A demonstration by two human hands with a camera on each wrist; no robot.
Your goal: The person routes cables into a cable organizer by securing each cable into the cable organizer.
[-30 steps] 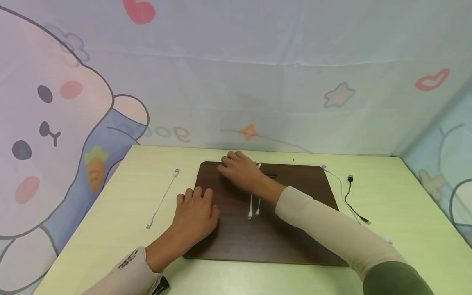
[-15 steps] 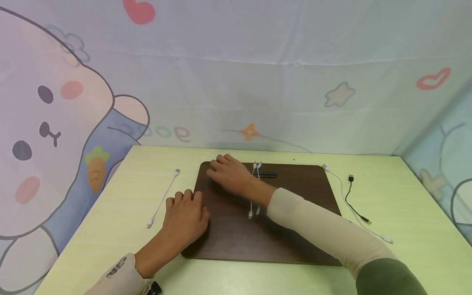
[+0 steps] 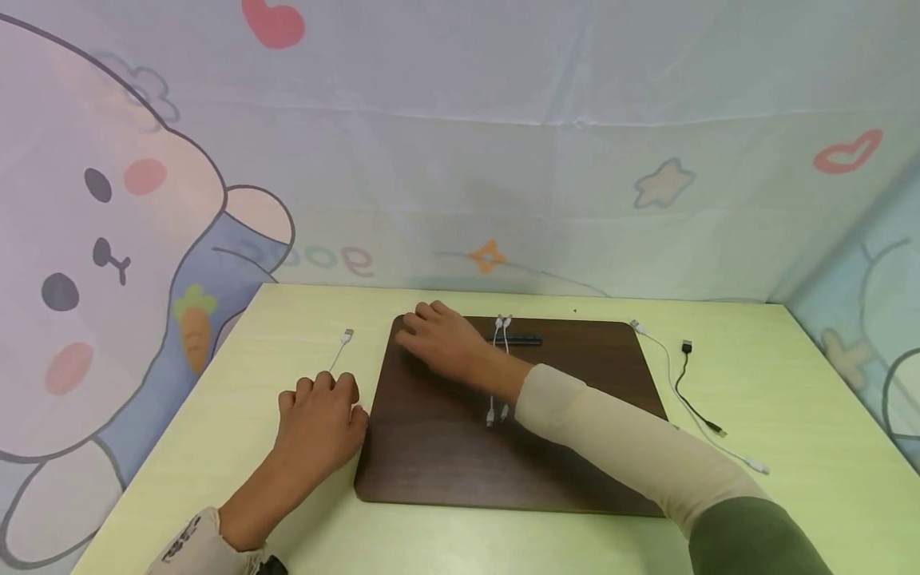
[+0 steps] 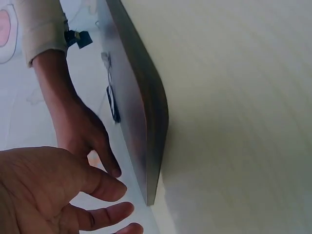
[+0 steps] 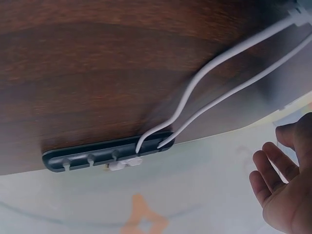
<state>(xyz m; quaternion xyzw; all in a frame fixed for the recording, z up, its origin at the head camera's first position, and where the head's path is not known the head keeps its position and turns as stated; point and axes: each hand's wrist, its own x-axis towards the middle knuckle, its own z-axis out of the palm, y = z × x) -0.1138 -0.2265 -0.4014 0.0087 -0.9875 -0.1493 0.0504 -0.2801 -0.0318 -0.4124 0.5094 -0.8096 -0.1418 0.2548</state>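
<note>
My left hand (image 3: 316, 423) is over the pale table just left of the brown board (image 3: 424, 471), fingers bent and apart, holding nothing. It hides the lower part of a short white USB cable (image 3: 346, 336). Over the board's back left corner hovers my right hand (image 3: 446, 343), its fingers loosely curved around nothing in the right wrist view. Near the board's back edge lies a black cable holder (image 5: 102, 153). Two white cables (image 5: 195, 83) sit side by side in slots at one end of it, and their other ends (image 3: 491, 417) point toward me along the board.
On the table right of the board lie a longer white cable (image 3: 664, 351) and a short black USB cable (image 3: 683, 371). My right forearm (image 3: 618, 439) crosses over the board's right half. A printed cloth (image 3: 460, 160) hangs behind the table.
My left hand has moved left, off the board and over the white cable's lower part. My right hand has shifted left toward the board's back left corner, uncovering the holder and cable tops.
</note>
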